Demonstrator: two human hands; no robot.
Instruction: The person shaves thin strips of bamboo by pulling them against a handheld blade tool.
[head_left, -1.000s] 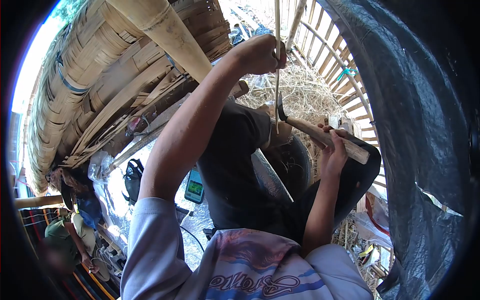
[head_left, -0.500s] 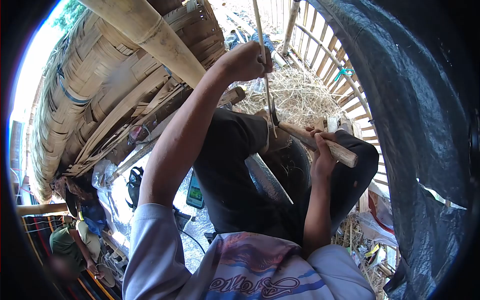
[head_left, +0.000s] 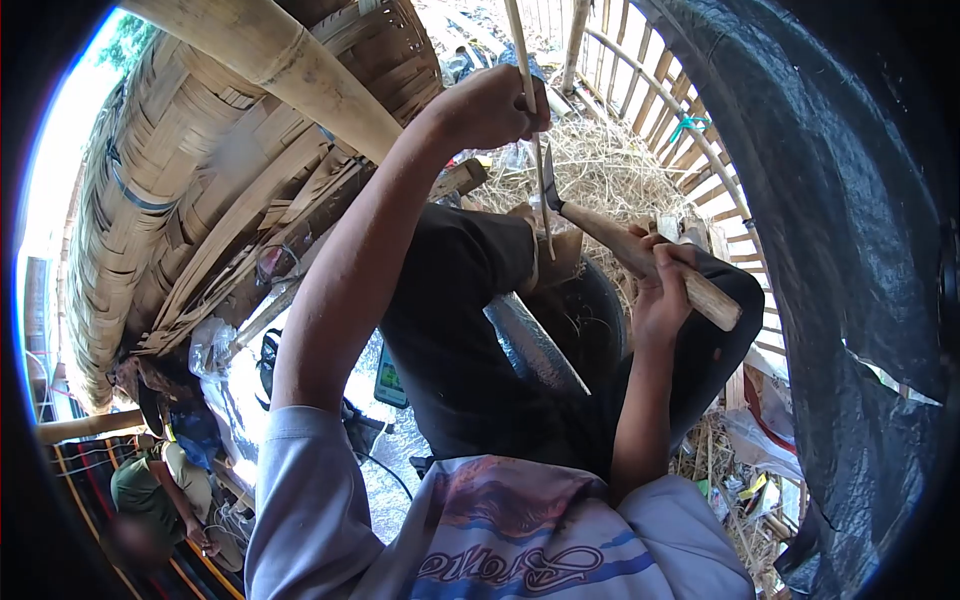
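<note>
My left hand (head_left: 492, 108), raised at the upper middle, is closed around a thin, light strip of bamboo or wood (head_left: 541, 190) that hangs nearly upright. Lower and to the right, my right hand (head_left: 664, 290) grips the wooden handle (head_left: 615, 240) of a knife. Its dark, short blade (head_left: 549, 182) points up and lies close beside the strip; whether they touch cannot be told. The strip's lower end is near my knee, in front of a brown piece (head_left: 562, 258) there.
A woven bamboo wall (head_left: 190, 190) and thick pole (head_left: 270, 50) stand at the left. Black plastic sheeting (head_left: 840, 250) hangs right. A phone (head_left: 391, 380) lies by my leg. Another person (head_left: 150, 500) sits lower left. Straw (head_left: 620, 170) covers the ground ahead.
Compared with half a second ago, my right hand and the knife have shifted right and the blade has moved slightly up along the strip. My left hand still holds the strip, a little higher.
</note>
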